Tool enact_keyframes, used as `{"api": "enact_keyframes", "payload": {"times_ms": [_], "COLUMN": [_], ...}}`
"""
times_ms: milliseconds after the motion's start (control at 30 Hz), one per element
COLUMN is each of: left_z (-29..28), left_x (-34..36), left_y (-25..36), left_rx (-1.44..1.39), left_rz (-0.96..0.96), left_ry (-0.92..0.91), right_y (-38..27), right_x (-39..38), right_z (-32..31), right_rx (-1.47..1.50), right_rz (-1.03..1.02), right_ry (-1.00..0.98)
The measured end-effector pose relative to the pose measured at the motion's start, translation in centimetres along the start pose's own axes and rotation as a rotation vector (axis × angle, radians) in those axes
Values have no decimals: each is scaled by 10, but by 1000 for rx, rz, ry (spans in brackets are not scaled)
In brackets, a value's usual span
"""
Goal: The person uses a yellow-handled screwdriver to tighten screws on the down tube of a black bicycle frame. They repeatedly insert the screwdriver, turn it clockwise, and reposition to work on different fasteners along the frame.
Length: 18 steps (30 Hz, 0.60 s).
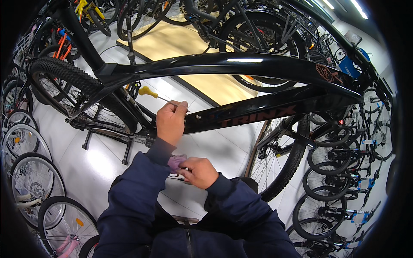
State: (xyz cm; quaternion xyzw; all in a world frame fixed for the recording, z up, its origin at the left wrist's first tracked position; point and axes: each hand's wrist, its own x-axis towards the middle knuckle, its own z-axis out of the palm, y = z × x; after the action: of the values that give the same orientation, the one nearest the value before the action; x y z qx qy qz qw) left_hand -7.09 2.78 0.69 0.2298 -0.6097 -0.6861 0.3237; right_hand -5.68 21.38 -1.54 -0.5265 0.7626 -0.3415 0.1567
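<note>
My left hand is closed on the thin shaft of a yellow-handled tool, just by the black down tube of a bicycle, left of a small bolt on it. Lower down, my right hand pinches a pink cloth or glove, with a thin dark tool or cable beside it, partly hidden. The bicycle's curved top tube spans the upper middle, its knobby rear wheel at left and front wheel at right.
More bicycles stand on a pale wooden platform behind the frame. Rows of wheels line the right side. Bicycles with silver rims crowd the left. Black stand legs rest on the white tiled floor.
</note>
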Motion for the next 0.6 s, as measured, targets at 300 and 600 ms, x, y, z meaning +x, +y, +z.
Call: {"api": "enact_keyframes", "payload": {"times_ms": [300, 600], "left_z": [-15, -25], "left_x": [-47, -33], "left_y": [2, 17], "left_rx": [792, 631], "left_rz": [980, 727], "left_ry": [-609, -618], "right_y": [-24, -6], "right_x": [1, -7], "right_z": [-27, -25], "right_rx": [18, 606], "right_rz": [-166, -95], "right_ry": [760, 792]}}
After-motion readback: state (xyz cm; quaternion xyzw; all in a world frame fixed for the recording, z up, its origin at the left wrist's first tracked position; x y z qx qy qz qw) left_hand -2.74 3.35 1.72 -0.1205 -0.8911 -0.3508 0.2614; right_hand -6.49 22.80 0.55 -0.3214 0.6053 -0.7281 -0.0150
